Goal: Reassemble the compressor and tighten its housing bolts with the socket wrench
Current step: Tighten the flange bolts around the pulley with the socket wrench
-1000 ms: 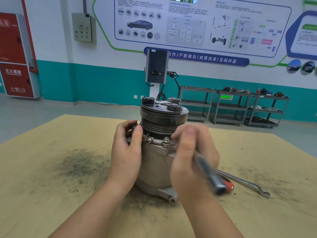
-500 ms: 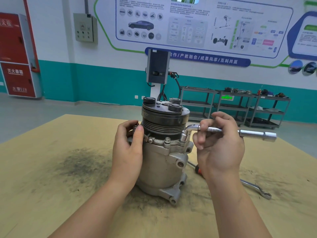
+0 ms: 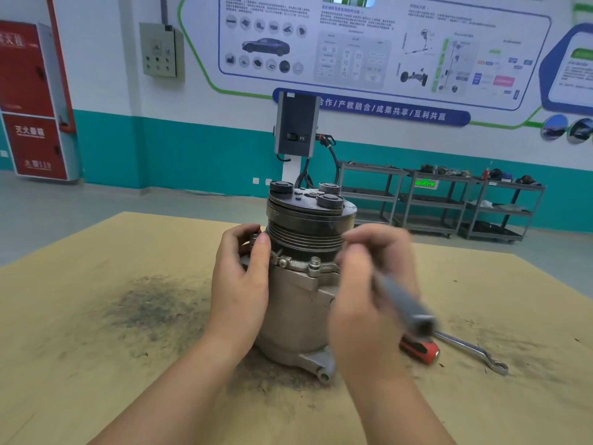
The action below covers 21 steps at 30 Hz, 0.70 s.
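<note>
Metal compressor [image 3: 301, 293] — both hands gripping.

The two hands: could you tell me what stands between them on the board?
In the head view, the compressor stands upright between them; the left hand grips its side and the right hand holds the socket wrench.

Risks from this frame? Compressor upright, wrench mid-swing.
1. The compressor stands on end on the table, steadied only by the left hand; side force from the wrench may tip it.
2. The right hand and socket wrench are motion-blurred; at that speed the socket may slip off the bolt, which is hidden.
3. The spanner and red-handled tool lie close by where the hand swings.
</note>
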Each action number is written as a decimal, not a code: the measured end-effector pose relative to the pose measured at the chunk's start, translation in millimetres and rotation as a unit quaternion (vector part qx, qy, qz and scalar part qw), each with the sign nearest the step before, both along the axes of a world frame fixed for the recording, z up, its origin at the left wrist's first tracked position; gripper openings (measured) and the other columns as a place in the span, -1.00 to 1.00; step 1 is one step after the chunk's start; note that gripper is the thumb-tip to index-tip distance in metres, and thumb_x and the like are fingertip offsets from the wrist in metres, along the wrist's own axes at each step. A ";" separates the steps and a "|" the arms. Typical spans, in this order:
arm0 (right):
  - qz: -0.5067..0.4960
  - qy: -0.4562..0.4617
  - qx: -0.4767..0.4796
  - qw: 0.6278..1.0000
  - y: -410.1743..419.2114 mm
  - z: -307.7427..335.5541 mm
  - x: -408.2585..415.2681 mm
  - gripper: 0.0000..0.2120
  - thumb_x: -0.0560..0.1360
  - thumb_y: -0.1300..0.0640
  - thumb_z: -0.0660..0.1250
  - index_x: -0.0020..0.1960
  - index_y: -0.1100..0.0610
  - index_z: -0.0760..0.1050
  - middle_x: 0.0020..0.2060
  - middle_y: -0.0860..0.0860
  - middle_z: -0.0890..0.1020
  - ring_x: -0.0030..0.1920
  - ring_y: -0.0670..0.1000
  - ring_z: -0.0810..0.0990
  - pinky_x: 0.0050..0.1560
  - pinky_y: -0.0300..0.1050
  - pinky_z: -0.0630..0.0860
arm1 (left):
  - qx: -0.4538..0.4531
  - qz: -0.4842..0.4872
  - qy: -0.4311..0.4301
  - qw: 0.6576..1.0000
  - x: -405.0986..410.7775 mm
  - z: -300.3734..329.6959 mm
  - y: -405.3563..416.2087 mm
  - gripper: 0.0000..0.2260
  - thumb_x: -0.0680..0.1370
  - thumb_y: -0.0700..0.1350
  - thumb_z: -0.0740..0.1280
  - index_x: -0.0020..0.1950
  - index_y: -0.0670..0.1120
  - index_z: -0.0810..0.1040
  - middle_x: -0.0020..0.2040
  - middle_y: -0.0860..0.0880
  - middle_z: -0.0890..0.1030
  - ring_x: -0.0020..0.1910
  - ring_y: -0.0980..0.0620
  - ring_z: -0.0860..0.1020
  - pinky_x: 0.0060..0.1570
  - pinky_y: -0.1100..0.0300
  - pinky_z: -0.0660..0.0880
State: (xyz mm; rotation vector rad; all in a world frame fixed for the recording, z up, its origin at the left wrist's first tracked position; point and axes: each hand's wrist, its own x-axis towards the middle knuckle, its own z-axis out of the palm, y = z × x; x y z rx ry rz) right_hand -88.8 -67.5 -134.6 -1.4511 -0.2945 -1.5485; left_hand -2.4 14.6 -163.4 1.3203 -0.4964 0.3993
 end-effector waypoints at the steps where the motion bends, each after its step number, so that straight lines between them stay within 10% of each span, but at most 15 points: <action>1: -0.027 0.020 -0.046 0.998 4.3 -4.0 2.2 -0.90 0.48 0.25 0.21 -0.09 0.10 0.48 -0.29 -0.08 0.52 -0.31 -0.12 0.47 -0.29 -0.20 0.42 | -0.004 -0.008 0.001 1.000 0.1 -0.4 0.5 -0.91 0.65 -0.09 0.24 0.07 0.12 0.46 0.07 0.03 0.59 0.07 0.08 0.56 0.09 0.28 0.48; 3: -0.057 0.048 -0.102 0.992 8.9 -7.1 6.3 -0.91 0.47 0.20 0.25 -0.09 0.13 0.53 -0.23 -0.09 0.53 -0.28 -0.13 0.46 -0.27 -0.17 0.40 | -0.015 -0.037 0.008 0.999 -1.0 -0.7 1.7 -0.94 0.64 -0.07 0.25 0.09 0.08 0.46 0.09 -0.08 0.60 0.09 -0.04 0.59 0.09 0.08 0.53; 10: -0.095 0.040 -0.192 0.976 -8.5 6.8 0.8 -0.85 0.55 0.22 0.24 -0.06 0.26 0.57 -0.18 0.05 0.60 -0.19 0.00 0.55 -0.18 -0.09 0.50 | -0.003 -0.007 -0.012 1.000 -0.9 -0.9 1.0 -0.93 0.65 -0.09 0.24 0.08 0.08 0.46 0.08 0.00 0.59 0.03 0.18 0.56 0.02 0.32 0.46; 21: 0.199 0.011 0.274 0.941 -31.2 23.3 -6.8 -0.79 0.59 0.33 0.04 -0.14 0.16 0.36 -0.45 0.06 0.58 -0.54 0.01 0.38 -0.47 -0.24 0.35 | 0.017 0.007 -0.012 1.000 -0.7 -0.4 0.9 -0.91 0.64 -0.05 0.23 0.07 0.15 0.46 0.06 0.16 0.57 0.04 0.34 0.51 -0.07 0.56 0.36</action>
